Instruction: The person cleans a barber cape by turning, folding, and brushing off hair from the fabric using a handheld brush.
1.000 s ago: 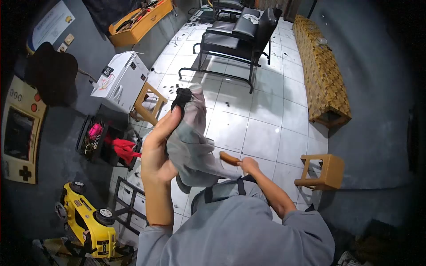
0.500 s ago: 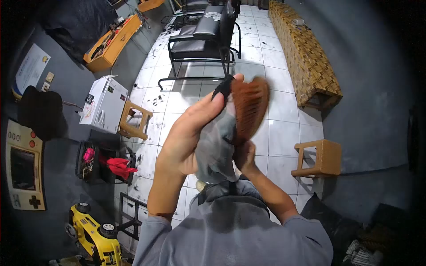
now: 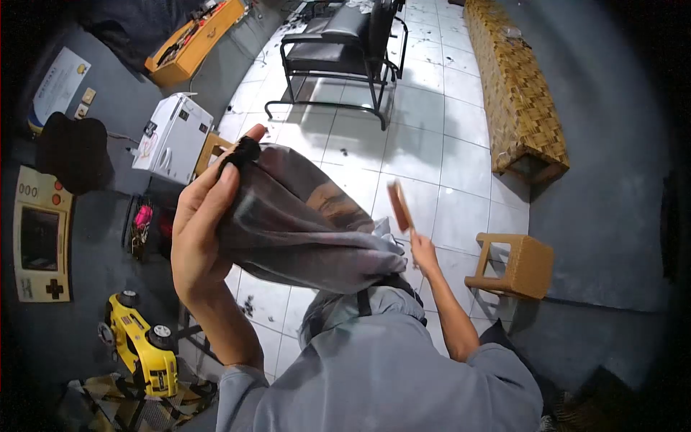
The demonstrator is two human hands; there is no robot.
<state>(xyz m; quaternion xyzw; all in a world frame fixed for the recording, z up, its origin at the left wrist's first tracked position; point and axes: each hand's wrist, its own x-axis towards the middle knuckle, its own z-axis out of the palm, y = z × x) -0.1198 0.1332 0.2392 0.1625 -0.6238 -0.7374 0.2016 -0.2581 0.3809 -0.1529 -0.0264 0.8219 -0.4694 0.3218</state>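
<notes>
Left hand (image 3: 205,230) raised, gripping bunched top of grey cloth (image 3: 302,230), pulled taut out from chest. Black tuft of hair (image 3: 245,153) at fingertips. Right hand (image 3: 423,252) closed on brown brush (image 3: 399,205), held clear of cloth, just right of it. Brushing seemingly mid-way: cloth surface mostly clean, tuft not yet removed. Hair clippings scattered on tiled floor (image 3: 439,144) below.

We see the brush (image 3: 399,205) blurred above our right grip (image 3: 423,250). The grey cloth (image 3: 302,223) hides our left palm (image 3: 198,237) and fingertips. The yellow toy car (image 3: 140,342) below stays half dark.
</notes>
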